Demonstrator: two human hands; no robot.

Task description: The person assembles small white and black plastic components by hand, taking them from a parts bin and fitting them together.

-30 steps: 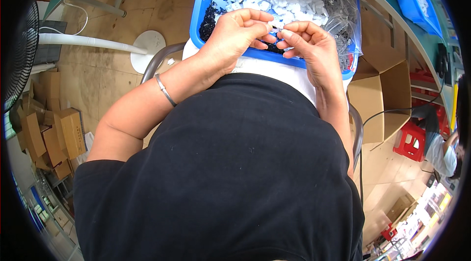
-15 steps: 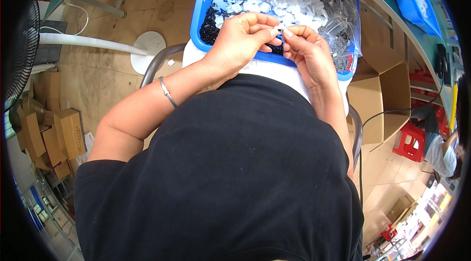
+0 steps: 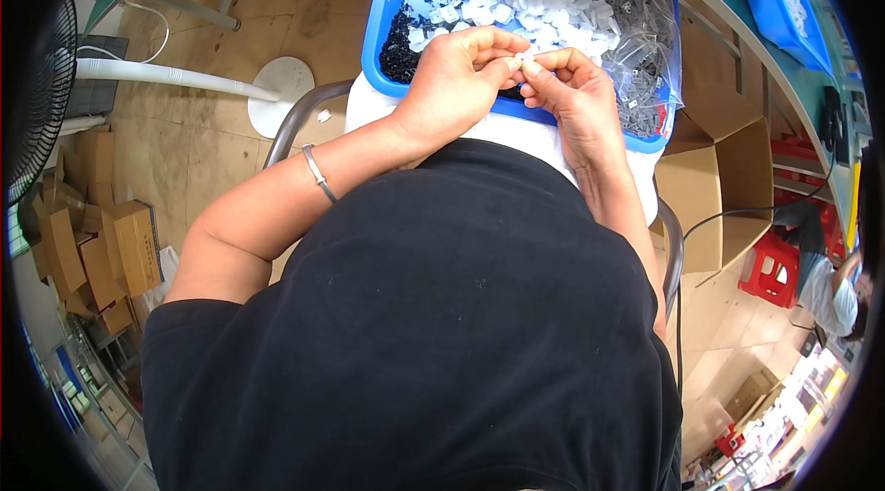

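Both hands meet above the near edge of a blue plastic tray (image 3: 371, 50). My left hand (image 3: 458, 76) is closed in a pinch, thumb against forefinger, on a small white plastic piece (image 3: 526, 57). From the other side, my right hand (image 3: 573, 93) pinches the same piece, its fingertips touching the left ones. Fingers hide most of the piece. Inside the tray lie a heap of white plastic pieces (image 3: 562, 0), small black parts (image 3: 398, 53) at the left, and grey parts (image 3: 643, 25) at the right, partly under clear plastic film.
A green-topped table (image 3: 728, 21) curves round the right, bearing another blue tray (image 3: 770, 2). Below it stands an open cardboard box (image 3: 696, 191). A fan (image 3: 41, 104), its round white base (image 3: 281, 96) and cardboard boxes (image 3: 129, 247) are at left. Another person sits far right near a red stool (image 3: 770, 270).
My fingertips have come closer together around the small piece, and a dark bit that showed between them is now hidden. The hands stay over the tray's near edge.
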